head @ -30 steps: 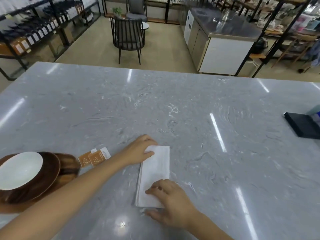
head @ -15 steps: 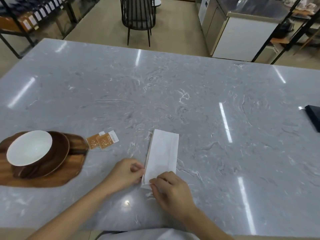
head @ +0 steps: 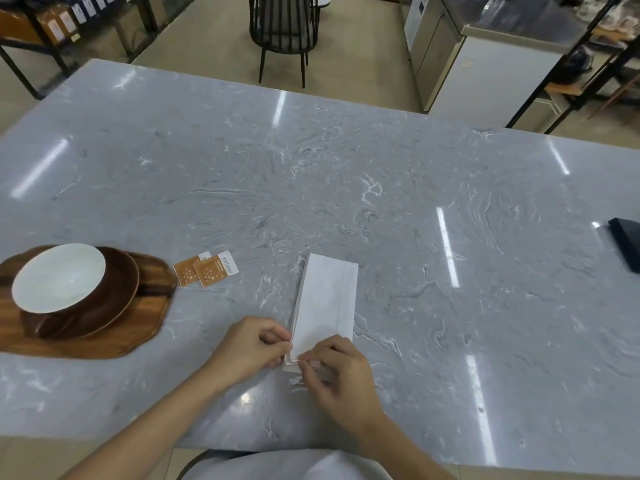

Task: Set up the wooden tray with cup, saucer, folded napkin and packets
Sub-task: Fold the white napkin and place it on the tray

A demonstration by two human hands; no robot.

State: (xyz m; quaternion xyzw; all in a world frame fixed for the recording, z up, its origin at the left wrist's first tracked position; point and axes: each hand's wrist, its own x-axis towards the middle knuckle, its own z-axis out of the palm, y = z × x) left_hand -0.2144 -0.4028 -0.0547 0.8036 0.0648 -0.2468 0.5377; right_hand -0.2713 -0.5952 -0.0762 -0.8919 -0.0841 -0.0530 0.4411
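Note:
A white napkin (head: 327, 296), folded into a long strip, lies on the grey marble table (head: 346, 188). My left hand (head: 251, 346) and my right hand (head: 337, 372) both pinch its near end. At the left sits a wooden tray (head: 104, 341) carrying a brown saucer (head: 117, 296) with a cup (head: 59, 278) on it, white inside and brown outside. Two orange packets (head: 206, 271) lie on the table between the tray and the napkin.
A dark flat object (head: 627, 244) lies at the table's right edge. Beyond the far edge stand a black chair (head: 282, 29), a steel counter (head: 485, 60) and shelving.
My left hand left the napkin's far end and came back to the near end beside my right hand. The view tilted down and nearer, and the napkin looks narrower.

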